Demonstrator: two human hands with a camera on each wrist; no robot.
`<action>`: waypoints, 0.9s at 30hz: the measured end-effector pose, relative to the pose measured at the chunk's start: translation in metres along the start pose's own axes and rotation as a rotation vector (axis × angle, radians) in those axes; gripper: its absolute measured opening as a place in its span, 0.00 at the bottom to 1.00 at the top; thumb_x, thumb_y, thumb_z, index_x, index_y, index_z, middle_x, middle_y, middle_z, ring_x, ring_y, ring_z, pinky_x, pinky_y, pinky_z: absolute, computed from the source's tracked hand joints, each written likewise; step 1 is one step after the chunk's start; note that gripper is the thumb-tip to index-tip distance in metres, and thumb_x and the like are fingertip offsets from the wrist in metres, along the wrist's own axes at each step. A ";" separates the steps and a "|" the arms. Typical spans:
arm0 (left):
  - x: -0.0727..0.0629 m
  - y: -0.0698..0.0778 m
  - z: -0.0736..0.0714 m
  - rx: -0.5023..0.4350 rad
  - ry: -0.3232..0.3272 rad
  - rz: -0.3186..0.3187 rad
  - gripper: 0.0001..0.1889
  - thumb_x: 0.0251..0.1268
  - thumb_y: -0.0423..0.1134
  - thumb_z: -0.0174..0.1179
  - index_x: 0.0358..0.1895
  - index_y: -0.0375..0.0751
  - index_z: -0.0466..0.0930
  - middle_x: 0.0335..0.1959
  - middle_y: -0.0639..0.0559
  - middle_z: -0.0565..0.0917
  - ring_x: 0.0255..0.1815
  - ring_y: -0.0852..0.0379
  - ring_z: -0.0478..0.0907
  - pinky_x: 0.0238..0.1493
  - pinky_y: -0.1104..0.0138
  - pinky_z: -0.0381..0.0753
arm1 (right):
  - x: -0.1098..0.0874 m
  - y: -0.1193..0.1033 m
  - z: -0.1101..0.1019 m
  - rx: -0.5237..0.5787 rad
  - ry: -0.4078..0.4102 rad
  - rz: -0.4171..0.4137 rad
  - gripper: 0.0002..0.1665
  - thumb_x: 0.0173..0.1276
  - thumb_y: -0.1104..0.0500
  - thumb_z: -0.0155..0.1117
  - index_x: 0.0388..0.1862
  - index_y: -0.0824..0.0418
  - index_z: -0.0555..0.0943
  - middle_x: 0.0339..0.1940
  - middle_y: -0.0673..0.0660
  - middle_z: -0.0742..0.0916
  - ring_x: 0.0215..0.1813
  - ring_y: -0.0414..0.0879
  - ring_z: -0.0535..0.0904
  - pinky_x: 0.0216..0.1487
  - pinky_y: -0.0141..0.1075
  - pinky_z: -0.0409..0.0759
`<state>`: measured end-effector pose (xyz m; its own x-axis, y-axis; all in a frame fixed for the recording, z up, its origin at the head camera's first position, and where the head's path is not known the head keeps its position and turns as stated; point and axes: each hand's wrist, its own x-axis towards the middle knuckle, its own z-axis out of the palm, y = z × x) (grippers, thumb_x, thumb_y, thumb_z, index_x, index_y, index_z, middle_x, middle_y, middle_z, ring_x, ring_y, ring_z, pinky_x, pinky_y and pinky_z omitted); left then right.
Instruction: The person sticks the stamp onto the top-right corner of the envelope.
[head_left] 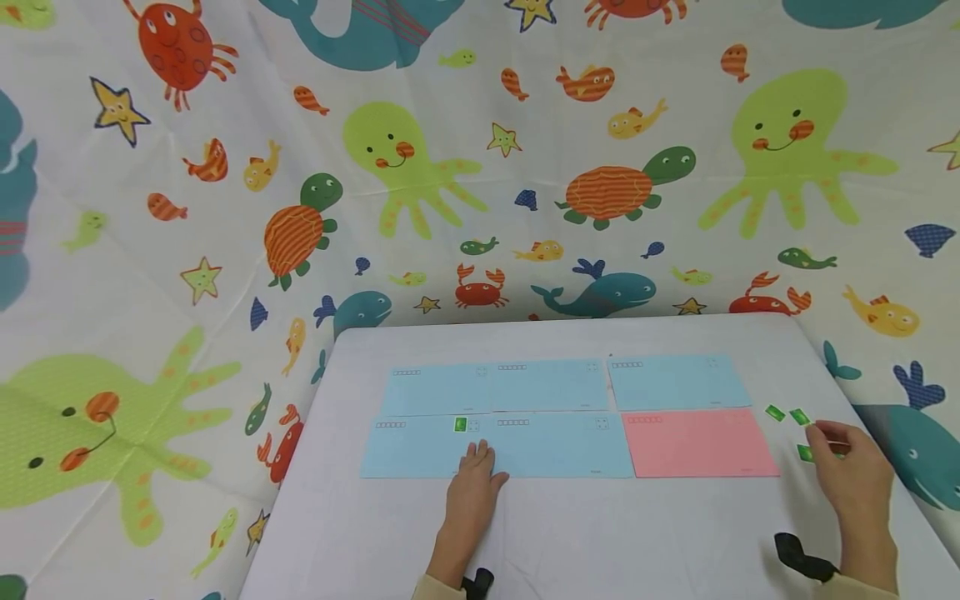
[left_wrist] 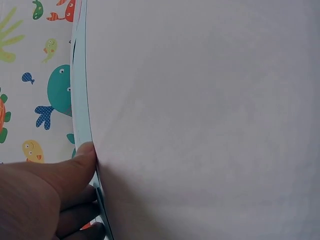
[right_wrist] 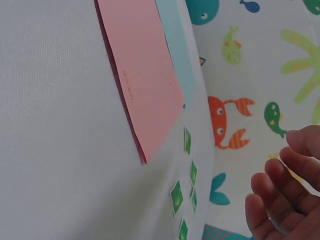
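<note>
Two rows of envelopes lie on the white table. My left hand (head_left: 472,483) rests with extended fingers on the front-left blue envelope (head_left: 412,454), near its right edge. A green stamp (head_left: 461,425) lies at that envelope's upper right, just beyond the fingertips. In the left wrist view the thumb (left_wrist: 86,156) touches a blue edge. My right hand (head_left: 855,467) is over the table's right side, beside several small green stamps (head_left: 776,412). Its fingers (right_wrist: 287,180) are loosely bent in the right wrist view, with nothing visible between them. The pink envelope (head_left: 701,446) lies left of it.
More blue envelopes lie in the back row, such as the right one (head_left: 678,383), and at front centre (head_left: 562,454). The white tabletop (head_left: 600,533) extends in front. Behind and beside it hangs a cloth (head_left: 525,192) printed with sea animals.
</note>
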<state>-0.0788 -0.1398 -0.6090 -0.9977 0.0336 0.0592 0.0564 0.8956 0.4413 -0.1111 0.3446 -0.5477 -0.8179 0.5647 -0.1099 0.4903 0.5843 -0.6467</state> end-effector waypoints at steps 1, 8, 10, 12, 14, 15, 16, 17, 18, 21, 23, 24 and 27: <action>0.000 0.000 0.000 0.000 -0.003 -0.003 0.25 0.65 0.41 0.66 0.60 0.26 0.79 0.66 0.33 0.77 0.71 0.36 0.72 0.66 0.45 0.75 | 0.000 0.001 0.000 -0.001 -0.001 0.003 0.34 0.80 0.47 0.48 0.72 0.71 0.67 0.67 0.74 0.74 0.66 0.68 0.69 0.33 0.30 0.65; 0.000 0.000 0.001 -0.002 -0.006 -0.006 0.25 0.65 0.42 0.66 0.60 0.27 0.79 0.66 0.33 0.77 0.71 0.36 0.72 0.65 0.44 0.75 | 0.005 0.008 0.002 0.007 -0.007 0.027 0.33 0.79 0.49 0.49 0.71 0.72 0.66 0.68 0.74 0.72 0.65 0.68 0.69 0.28 0.24 0.61; 0.000 0.000 0.001 -0.004 -0.006 -0.006 0.25 0.65 0.41 0.66 0.60 0.27 0.79 0.67 0.33 0.77 0.71 0.36 0.71 0.65 0.44 0.75 | 0.007 0.010 0.003 0.010 -0.009 0.031 0.34 0.79 0.49 0.49 0.72 0.72 0.66 0.68 0.75 0.72 0.65 0.69 0.69 0.28 0.24 0.61; 0.000 0.000 0.001 -0.006 -0.005 -0.008 0.25 0.65 0.41 0.66 0.61 0.27 0.79 0.67 0.33 0.77 0.71 0.36 0.71 0.65 0.43 0.75 | 0.009 0.013 0.003 0.009 -0.008 0.036 0.34 0.79 0.49 0.49 0.72 0.72 0.66 0.68 0.75 0.71 0.66 0.69 0.68 0.29 0.24 0.61; 0.000 0.000 0.001 -0.009 -0.004 -0.008 0.25 0.65 0.41 0.66 0.60 0.26 0.79 0.67 0.33 0.77 0.71 0.35 0.71 0.65 0.44 0.75 | 0.012 0.016 0.004 0.007 -0.010 0.037 0.33 0.79 0.50 0.50 0.72 0.72 0.66 0.68 0.75 0.71 0.65 0.69 0.68 0.28 0.24 0.60; 0.001 0.000 0.000 -0.010 -0.002 -0.007 0.25 0.65 0.40 0.66 0.60 0.26 0.79 0.66 0.33 0.77 0.71 0.35 0.71 0.65 0.44 0.75 | 0.013 0.018 0.004 0.007 -0.013 0.038 0.33 0.79 0.50 0.50 0.71 0.73 0.66 0.67 0.76 0.71 0.64 0.70 0.68 0.28 0.24 0.61; 0.001 0.000 0.000 -0.011 -0.001 -0.008 0.25 0.65 0.40 0.66 0.60 0.26 0.79 0.66 0.33 0.77 0.71 0.35 0.71 0.66 0.44 0.75 | 0.013 0.019 0.004 0.006 -0.016 0.040 0.33 0.78 0.50 0.50 0.71 0.73 0.66 0.67 0.76 0.71 0.64 0.70 0.68 0.27 0.23 0.61; 0.001 0.000 0.000 -0.012 0.000 -0.008 0.25 0.64 0.40 0.66 0.60 0.26 0.79 0.66 0.33 0.77 0.71 0.35 0.72 0.66 0.44 0.75 | 0.014 0.020 0.005 0.007 -0.019 0.044 0.33 0.78 0.50 0.50 0.71 0.74 0.66 0.67 0.76 0.71 0.63 0.70 0.68 0.26 0.23 0.61; 0.001 0.000 0.000 -0.013 0.001 -0.009 0.25 0.64 0.40 0.67 0.60 0.26 0.79 0.66 0.33 0.77 0.71 0.35 0.72 0.66 0.44 0.75 | 0.015 0.021 0.005 0.007 -0.023 0.049 0.33 0.78 0.51 0.50 0.71 0.74 0.66 0.67 0.77 0.71 0.63 0.70 0.69 0.25 0.22 0.60; 0.000 0.001 0.000 -0.022 0.003 -0.013 0.25 0.64 0.40 0.67 0.60 0.26 0.79 0.66 0.33 0.77 0.71 0.35 0.71 0.66 0.44 0.74 | 0.016 0.024 0.006 0.009 -0.032 0.066 0.34 0.78 0.51 0.51 0.71 0.74 0.65 0.67 0.77 0.70 0.62 0.71 0.69 0.24 0.21 0.60; 0.000 0.001 0.000 -0.023 0.005 -0.014 0.25 0.64 0.40 0.67 0.60 0.26 0.79 0.66 0.33 0.77 0.71 0.35 0.71 0.66 0.44 0.75 | 0.017 0.026 0.006 0.010 -0.038 0.077 0.34 0.78 0.51 0.51 0.71 0.75 0.64 0.67 0.77 0.70 0.61 0.71 0.69 0.23 0.21 0.60; 0.000 0.001 0.000 -0.023 0.006 -0.014 0.25 0.64 0.40 0.67 0.60 0.26 0.79 0.66 0.33 0.77 0.71 0.35 0.71 0.66 0.44 0.75 | 0.017 0.026 0.007 0.010 -0.042 0.081 0.34 0.78 0.52 0.51 0.72 0.75 0.64 0.67 0.78 0.70 0.61 0.71 0.69 0.23 0.21 0.61; 0.000 0.001 0.000 -0.020 0.011 -0.010 0.25 0.64 0.40 0.67 0.60 0.26 0.79 0.66 0.33 0.77 0.71 0.35 0.72 0.65 0.44 0.75 | 0.019 0.030 0.008 0.003 -0.060 0.094 0.35 0.77 0.51 0.51 0.72 0.75 0.63 0.66 0.78 0.69 0.61 0.71 0.69 0.25 0.23 0.61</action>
<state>-0.0788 -0.1390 -0.6089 -0.9977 0.0195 0.0648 0.0472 0.8866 0.4601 -0.1141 0.3680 -0.5752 -0.7850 0.5809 -0.2151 0.5648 0.5285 -0.6339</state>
